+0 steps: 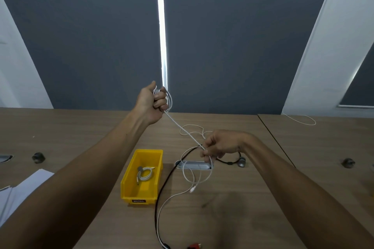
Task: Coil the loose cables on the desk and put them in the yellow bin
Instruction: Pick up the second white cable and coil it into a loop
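My left hand (150, 103) is raised above the desk, closed around several small loops of a white cable (183, 127). The cable runs taut down and right to my right hand (220, 144), which pinches it between fingertips just above the desk. Below that hand the cable's loose end (192, 189) hangs in loops onto the wood. The yellow bin (129, 183) stands on the desk, left of my right hand, with one coiled white cable (144, 174) inside. A black cable (162, 186) and another white cable (162, 208) lie loose to the bin's right.
A grey oval cable port (194, 164) is set in the desk under my right hand. White papers (24, 188) lie at the left edge. Another white cable (301, 120) lies on the neighbouring desk at far right. Dark round knobs (38, 156) sit on the desk.
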`<state>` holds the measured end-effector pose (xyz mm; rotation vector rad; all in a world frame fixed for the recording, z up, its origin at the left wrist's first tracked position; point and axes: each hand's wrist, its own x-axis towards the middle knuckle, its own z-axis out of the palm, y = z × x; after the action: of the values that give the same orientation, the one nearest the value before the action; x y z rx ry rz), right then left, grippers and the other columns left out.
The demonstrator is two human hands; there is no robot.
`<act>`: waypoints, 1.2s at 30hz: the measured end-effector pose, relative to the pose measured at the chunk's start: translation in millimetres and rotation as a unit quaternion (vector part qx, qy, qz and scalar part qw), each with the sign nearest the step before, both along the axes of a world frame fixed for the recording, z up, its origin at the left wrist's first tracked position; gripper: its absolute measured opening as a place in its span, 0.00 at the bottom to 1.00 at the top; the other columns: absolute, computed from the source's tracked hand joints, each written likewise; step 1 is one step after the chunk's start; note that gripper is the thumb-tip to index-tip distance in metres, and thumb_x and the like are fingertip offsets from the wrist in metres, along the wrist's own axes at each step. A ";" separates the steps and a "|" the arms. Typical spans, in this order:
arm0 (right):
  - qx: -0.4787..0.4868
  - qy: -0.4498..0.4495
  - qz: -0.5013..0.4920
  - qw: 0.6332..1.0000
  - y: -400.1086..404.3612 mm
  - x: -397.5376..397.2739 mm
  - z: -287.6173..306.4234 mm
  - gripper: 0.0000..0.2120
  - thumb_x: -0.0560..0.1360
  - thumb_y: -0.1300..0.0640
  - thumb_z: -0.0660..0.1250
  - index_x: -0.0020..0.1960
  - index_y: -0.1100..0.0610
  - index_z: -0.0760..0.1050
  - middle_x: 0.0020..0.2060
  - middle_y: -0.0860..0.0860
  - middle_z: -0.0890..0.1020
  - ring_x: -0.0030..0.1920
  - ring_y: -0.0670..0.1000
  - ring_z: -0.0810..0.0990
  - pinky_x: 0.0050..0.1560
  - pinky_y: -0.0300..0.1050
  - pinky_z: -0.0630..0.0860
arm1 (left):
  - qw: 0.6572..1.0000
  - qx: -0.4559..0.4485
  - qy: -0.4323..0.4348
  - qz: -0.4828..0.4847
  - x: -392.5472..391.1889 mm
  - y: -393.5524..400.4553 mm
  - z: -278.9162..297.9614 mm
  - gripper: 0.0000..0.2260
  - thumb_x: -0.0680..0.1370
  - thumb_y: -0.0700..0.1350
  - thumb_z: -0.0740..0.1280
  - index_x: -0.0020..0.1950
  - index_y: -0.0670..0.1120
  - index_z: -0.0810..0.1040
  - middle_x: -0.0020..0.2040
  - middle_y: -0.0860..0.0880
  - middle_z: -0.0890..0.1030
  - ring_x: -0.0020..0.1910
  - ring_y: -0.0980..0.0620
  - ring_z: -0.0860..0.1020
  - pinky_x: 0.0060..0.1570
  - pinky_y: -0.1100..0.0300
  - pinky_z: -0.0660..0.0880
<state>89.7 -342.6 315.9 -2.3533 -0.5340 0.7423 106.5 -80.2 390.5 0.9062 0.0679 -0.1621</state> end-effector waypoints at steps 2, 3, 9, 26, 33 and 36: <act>0.001 0.006 -0.015 1.000 -7.0 1.9 -8.8 0.10 0.83 0.57 0.68 0.55 0.62 0.83 0.49 0.53 0.89 0.50 0.49 0.86 0.48 0.44 0.74 | 0.998 0.022 -0.021 -0.057 -4.5 7.3 6.1 0.20 0.85 0.56 0.56 0.38 0.47 0.73 0.22 0.55 0.60 0.18 0.56 0.55 0.21 0.63 0.57; 0.000 -0.005 -0.025 1.000 -8.9 2.5 -11.7 0.10 0.83 0.58 0.68 0.54 0.64 0.83 0.48 0.54 0.89 0.49 0.50 0.87 0.45 0.43 0.74 | 0.996 0.037 -0.030 -0.081 -5.8 9.5 7.7 0.20 0.84 0.56 0.57 0.38 0.46 0.73 0.22 0.55 0.60 0.18 0.56 0.55 0.21 0.63 0.56; 0.064 -0.140 -0.152 0.976 -14.2 17.8 -13.4 0.09 0.79 0.62 0.74 0.39 0.62 0.83 0.36 0.55 0.88 0.38 0.53 0.88 0.49 0.50 0.86 | 0.957 0.192 -0.059 -0.211 -13.1 3.4 1.9 0.20 0.84 0.56 0.57 0.37 0.45 0.72 0.22 0.55 0.59 0.18 0.57 0.56 0.21 0.63 0.56; 0.198 -0.174 -0.186 0.946 16.7 -1.0 49.9 0.12 0.82 0.53 0.70 0.47 0.62 0.80 0.29 0.50 0.72 0.25 0.46 0.65 0.24 0.39 0.61 | 0.819 0.561 -0.118 -0.022 -10.7 -35.0 -64.4 0.31 0.86 0.59 0.48 0.49 0.39 0.82 0.45 0.46 0.83 0.39 0.54 0.74 0.46 0.54 0.69; 0.244 -0.199 -0.209 0.926 16.1 -13.4 63.8 0.17 0.86 0.55 0.63 0.48 0.67 0.81 0.23 0.43 0.71 0.23 0.41 0.65 0.24 0.33 0.62 | 0.849 0.499 -0.157 0.075 3.2 -9.6 -71.4 0.29 0.86 0.59 0.49 0.44 0.39 0.76 0.32 0.50 0.75 0.32 0.55 0.69 0.34 0.59 0.66; 0.308 -0.207 -0.237 0.898 15.2 -7.8 69.4 0.17 0.86 0.55 0.62 0.48 0.66 0.80 0.24 0.45 0.66 0.24 0.44 0.62 0.24 0.36 0.59 | 0.769 0.597 -0.219 0.061 -2.4 -8.7 -80.1 0.27 0.86 0.57 0.51 0.42 0.39 0.78 0.34 0.49 0.76 0.34 0.55 0.73 0.35 0.60 0.67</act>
<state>81.9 -327.4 385.2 -1.9000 -0.2807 -0.1561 104.1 -88.9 310.4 2.2011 -0.2420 0.2725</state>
